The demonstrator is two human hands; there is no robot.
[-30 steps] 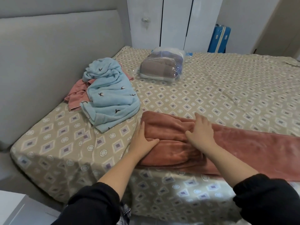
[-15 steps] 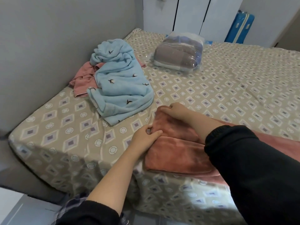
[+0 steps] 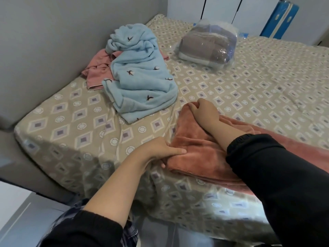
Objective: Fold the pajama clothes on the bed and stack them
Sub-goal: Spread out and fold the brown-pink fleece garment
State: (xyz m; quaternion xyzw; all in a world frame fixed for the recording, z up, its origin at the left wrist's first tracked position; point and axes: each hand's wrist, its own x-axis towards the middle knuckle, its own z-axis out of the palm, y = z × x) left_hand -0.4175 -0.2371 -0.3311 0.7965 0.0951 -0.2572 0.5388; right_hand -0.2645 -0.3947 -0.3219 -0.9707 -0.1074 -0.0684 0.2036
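Head view has our left hand [image 3: 160, 151] pinching the near corner and our right hand [image 3: 204, 109] curled round the far corner of the part-folded rust-pink fleece pajama garment [image 3: 195, 152] at the patterned bed [image 3: 71, 122] edge; we judge it soft, light and floppy, best held by its corners, and we read no writing.

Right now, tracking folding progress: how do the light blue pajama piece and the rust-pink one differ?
The light blue pajama piece lies crumpled, untouched; the rust-pink pajama piece lies flat, partly folded, held by the left hand and right hand. Light blue carries dark bird motifs; rust-pink is plain. Both look fleecy.
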